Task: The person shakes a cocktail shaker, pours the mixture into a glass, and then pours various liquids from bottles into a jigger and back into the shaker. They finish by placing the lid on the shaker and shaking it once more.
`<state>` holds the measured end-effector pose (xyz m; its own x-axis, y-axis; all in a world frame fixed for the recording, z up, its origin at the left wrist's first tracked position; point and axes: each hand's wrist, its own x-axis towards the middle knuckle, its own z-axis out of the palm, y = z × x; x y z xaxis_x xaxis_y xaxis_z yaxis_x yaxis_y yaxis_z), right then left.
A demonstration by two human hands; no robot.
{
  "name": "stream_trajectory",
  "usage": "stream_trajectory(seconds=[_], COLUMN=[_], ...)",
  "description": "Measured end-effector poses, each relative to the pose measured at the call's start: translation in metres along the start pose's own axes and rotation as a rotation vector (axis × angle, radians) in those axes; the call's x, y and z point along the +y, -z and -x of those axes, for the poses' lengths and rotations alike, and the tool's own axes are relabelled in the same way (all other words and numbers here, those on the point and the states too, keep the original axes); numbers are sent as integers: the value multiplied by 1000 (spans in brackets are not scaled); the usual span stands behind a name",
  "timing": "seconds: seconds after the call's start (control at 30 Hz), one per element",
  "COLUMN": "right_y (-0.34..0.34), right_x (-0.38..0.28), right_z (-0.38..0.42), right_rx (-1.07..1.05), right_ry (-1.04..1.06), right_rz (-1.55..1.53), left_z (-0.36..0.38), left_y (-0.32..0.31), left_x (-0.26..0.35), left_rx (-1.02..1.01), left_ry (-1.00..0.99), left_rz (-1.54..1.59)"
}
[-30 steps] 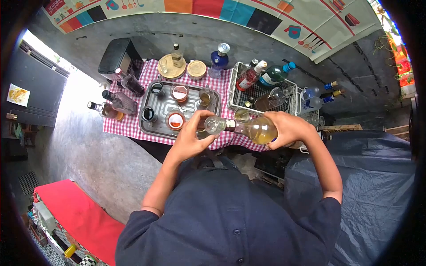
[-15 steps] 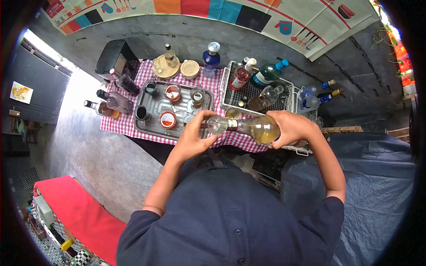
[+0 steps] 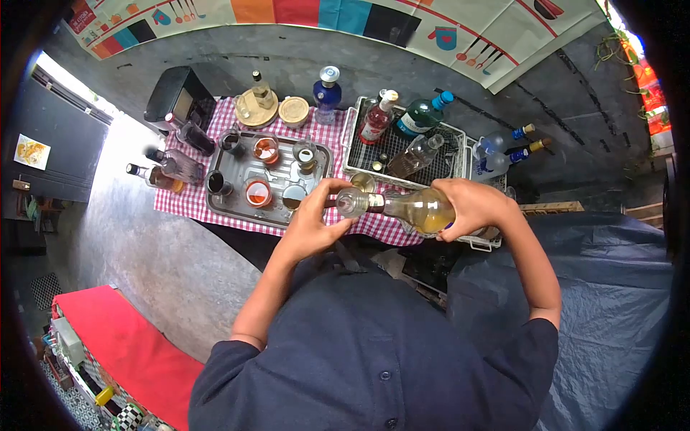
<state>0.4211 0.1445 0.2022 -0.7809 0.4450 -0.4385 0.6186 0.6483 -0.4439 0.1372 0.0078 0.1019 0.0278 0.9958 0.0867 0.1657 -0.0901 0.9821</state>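
Observation:
My right hand (image 3: 467,208) is wrapped round the body of a clear glass bottle (image 3: 420,210) with yellowish liquid, tilted with its neck to the left. At the neck end, my left hand (image 3: 316,219) has its fingers round a small clear glass (image 3: 351,202), close to the bottle's mouth. Whether glass and bottle touch is hard to tell. Just behind them stands a glass (image 3: 364,182) on the checked cloth. To the left, a grey metal tray (image 3: 241,210) holds several glasses, among them one with red liquid (image 3: 258,192) and one with dark liquid (image 3: 217,182).
A white wire rack (image 3: 350,154) holds a pink bottle (image 3: 376,121), a green bottle (image 3: 420,116) and others. Several bottles stand left of the tray, near a black dispenser (image 3: 169,93). A blue bottle (image 3: 327,93) is at the back. Dark plastic sheeting (image 3: 604,302) lies at the right.
The table, tray and rack appear shifted slightly left in view, showing more of the tray's right side. Both hands keep their hold and have hardly moved in the frame.

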Motion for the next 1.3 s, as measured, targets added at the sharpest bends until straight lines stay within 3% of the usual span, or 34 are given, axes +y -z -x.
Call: stream_trajectory(seconds=[1.3], right_y=[8], right_x=[26], right_z=[19], right_rx=[-76], right_ry=[-54], right_rz=[15], left_z=[-9], left_y=[-39], left_x=[-6], left_rx=[7], left_ry=[-16], left_rz=[50])
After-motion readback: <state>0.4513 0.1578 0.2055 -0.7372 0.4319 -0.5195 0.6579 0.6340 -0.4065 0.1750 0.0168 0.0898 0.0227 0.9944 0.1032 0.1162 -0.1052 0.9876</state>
